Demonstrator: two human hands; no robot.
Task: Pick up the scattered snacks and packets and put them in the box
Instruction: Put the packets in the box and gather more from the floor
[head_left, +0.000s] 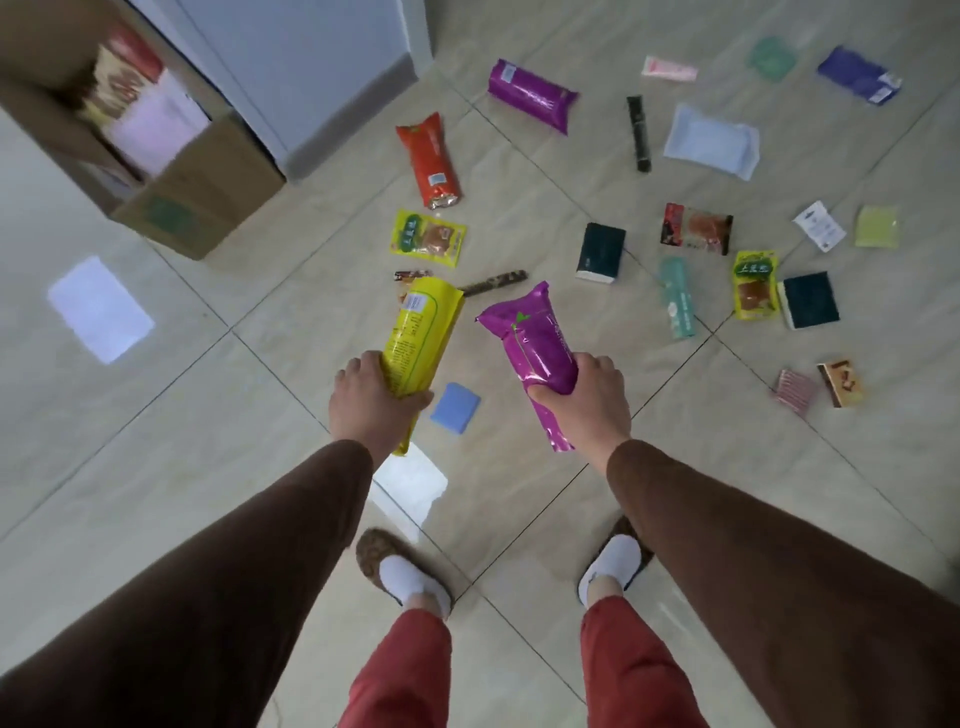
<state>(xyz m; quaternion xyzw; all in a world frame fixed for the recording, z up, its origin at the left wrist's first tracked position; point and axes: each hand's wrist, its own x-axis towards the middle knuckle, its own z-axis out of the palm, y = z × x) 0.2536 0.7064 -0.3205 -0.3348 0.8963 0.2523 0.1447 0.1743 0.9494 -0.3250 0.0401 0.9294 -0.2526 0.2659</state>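
My left hand grips a long yellow snack packet held above the floor. My right hand grips a long purple packet beside it. The open cardboard box stands at the upper left, with several packets inside. Scattered on the tiled floor ahead lie an orange packet, a second purple packet, a yellow-green snack pouch, a red snack pouch, a pale blue pack and a small blue packet just under my hands.
A white cabinet or door rises behind the box. More items lie to the right: dark green tissue packs, a teal stick pack, a black tube, a dark blue pack. My slippered feet stand on the tiles below.
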